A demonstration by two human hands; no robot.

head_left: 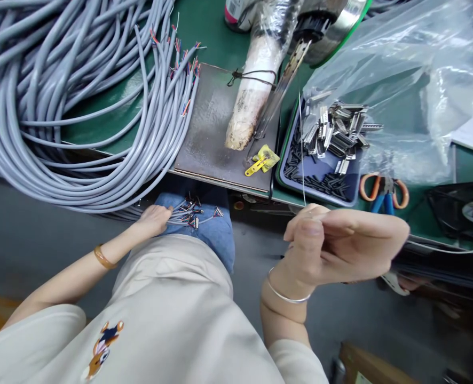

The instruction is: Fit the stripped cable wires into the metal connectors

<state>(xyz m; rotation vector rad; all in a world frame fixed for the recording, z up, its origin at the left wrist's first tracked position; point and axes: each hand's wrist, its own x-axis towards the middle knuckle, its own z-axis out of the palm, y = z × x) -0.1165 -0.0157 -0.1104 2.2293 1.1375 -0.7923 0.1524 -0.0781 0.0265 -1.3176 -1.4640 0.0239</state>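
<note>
My left hand (154, 220) is closed round several grey cables, whose ends with small connectors (195, 222) rest on my lap over blue jeans. Raised near the table edge, my right hand (320, 240) pinches the end of a thin wire (302, 154) between thumb and forefinger. That wire runs up past the blue tray (354, 181). Metal connectors (340, 130) and short black tubes (318, 178) lie in the tray.
A big bundle of grey cables (52, 80) covers the left of the green table. At the middle, a wrapped white handle (252, 101) and a yellow clip (256, 166) lie on a dark board (208, 138). Orange-handled cutters (384, 192) and a plastic bag (404, 80) are to the right.
</note>
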